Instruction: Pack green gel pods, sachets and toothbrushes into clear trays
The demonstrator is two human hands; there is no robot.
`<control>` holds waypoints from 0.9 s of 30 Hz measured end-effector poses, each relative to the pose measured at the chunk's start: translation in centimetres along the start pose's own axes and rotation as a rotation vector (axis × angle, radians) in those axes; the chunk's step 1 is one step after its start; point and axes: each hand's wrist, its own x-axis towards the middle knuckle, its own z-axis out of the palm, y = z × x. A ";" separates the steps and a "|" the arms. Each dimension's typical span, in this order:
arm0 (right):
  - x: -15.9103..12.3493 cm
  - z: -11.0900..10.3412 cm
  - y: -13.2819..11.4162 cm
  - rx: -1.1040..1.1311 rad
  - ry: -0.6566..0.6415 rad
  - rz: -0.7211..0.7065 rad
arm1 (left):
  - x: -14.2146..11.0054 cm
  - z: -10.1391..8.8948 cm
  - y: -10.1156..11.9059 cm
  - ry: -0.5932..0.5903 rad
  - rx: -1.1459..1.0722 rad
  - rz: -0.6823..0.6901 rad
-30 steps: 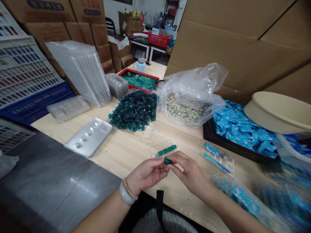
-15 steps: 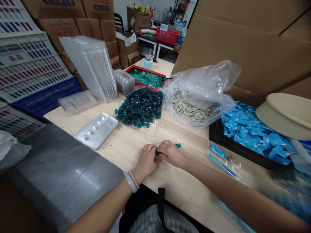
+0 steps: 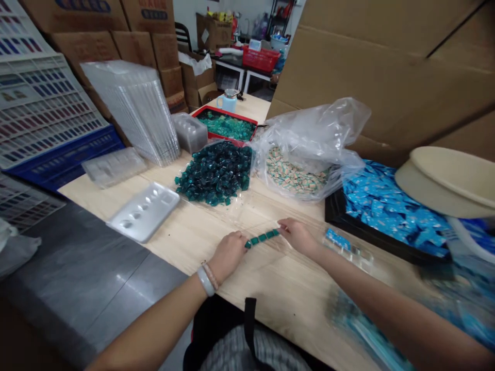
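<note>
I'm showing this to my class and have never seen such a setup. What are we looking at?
No machine here: a person's left hand and right hand, both bare, serve as the grip. The view comes from a camera worn on that person's head, looking forward and down. On the wooden table are a pile of dark green pieces, a clear bag, a black tray of blue packets and a white moulded tray. The hands are at opposite ends of a short green row; how firmly they hold it, I can't tell.
</note>
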 end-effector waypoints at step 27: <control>-2.4 -3.8 4.7 0.448 -0.155 -0.132 | 2.5 -1.6 0.9 0.155 -0.352 0.196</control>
